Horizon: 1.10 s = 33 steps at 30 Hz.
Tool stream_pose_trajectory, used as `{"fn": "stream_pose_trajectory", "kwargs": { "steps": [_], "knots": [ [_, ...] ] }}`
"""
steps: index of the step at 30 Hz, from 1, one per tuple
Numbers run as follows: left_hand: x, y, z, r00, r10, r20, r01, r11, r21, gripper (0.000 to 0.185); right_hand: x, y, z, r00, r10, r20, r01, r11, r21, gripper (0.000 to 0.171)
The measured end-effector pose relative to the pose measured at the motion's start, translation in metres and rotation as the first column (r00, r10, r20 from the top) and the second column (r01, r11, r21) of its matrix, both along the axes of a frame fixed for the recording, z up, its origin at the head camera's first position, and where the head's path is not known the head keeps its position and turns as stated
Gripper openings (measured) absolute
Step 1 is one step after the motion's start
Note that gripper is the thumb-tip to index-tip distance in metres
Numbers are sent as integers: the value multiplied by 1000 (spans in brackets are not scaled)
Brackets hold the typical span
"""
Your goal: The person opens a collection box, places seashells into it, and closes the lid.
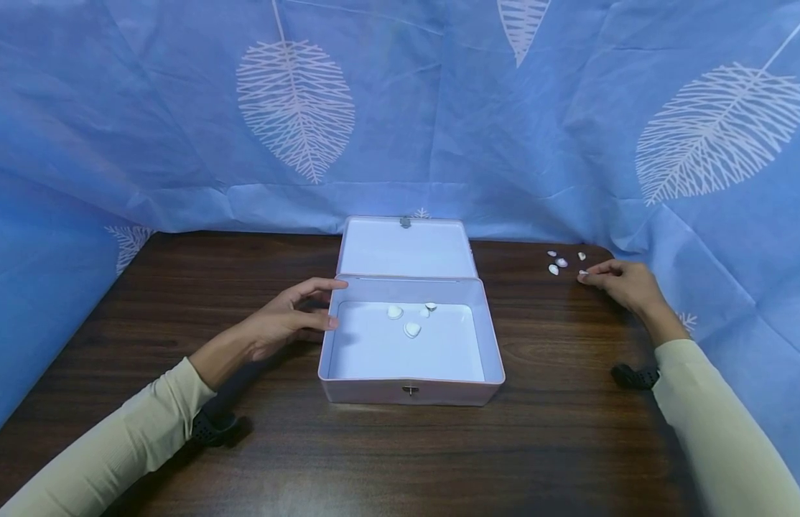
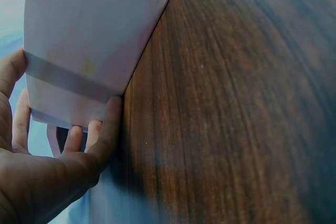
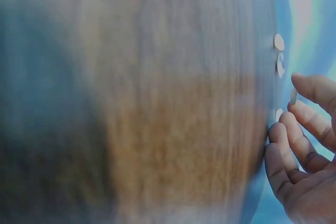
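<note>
A pale pink box (image 1: 493,359) stands open mid-table, its lid (image 1: 406,248) tipped back. Three white shells (image 1: 411,329) lie on its white floor. My left hand (image 1: 327,301) holds the box's left wall, thumb over the rim and fingers on the outside; the left wrist view shows the fingers (image 2: 107,124) curled against the box wall (image 2: 89,35). At the far right my right hand (image 1: 584,276) pinches a small shell (image 1: 582,273) on the table; in the right wrist view that shell (image 3: 293,96) sits between the fingertips (image 3: 304,85). Three more loose shells (image 1: 554,269) lie just beyond.
The dark wooden table (image 1: 180,301) is enclosed by a blue leaf-print cloth (image 1: 439,108) at the back and both sides. A black wrist strap (image 1: 633,376) sits under the right sleeve, and another (image 1: 212,427) under the left.
</note>
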<state>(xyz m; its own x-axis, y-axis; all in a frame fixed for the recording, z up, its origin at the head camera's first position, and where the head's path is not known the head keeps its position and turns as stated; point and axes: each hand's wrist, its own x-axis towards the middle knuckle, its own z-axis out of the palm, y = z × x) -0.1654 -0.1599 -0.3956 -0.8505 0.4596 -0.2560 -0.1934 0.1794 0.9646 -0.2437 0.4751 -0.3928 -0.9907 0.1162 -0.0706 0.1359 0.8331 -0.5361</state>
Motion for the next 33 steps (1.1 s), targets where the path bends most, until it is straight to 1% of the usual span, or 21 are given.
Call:
{"fn": "stream_pose_trajectory", "kwargs": {
  "steps": [7, 16, 21, 27, 33],
  "knots": [
    [0, -1, 0, 1000, 1, 2, -1, 1000, 9, 76, 4, -7, 6, 996, 58, -70, -56, 998, 25, 59],
    [1, -2, -2, 1000, -16, -11, 16, 1000, 10, 79, 15, -25, 10, 992, 89, -87, -90, 996, -17, 55],
    [0, -2, -1, 1000, -20, -1, 20, 1000, 9, 80, 22, -37, 11, 985, 105, -137, -108, 994, -20, 49],
    [0, -3, -1, 1000, -21, 2, 21, 1000, 5, 78, 29, -54, 17, 979, 129, -157, -138, 989, -51, 47],
    [-1, -2, -1, 1000, -16, 7, 16, 1000, 5, 78, 36, -72, 20, 968, 167, -185, -185, 979, -85, 44]
  ]
}}
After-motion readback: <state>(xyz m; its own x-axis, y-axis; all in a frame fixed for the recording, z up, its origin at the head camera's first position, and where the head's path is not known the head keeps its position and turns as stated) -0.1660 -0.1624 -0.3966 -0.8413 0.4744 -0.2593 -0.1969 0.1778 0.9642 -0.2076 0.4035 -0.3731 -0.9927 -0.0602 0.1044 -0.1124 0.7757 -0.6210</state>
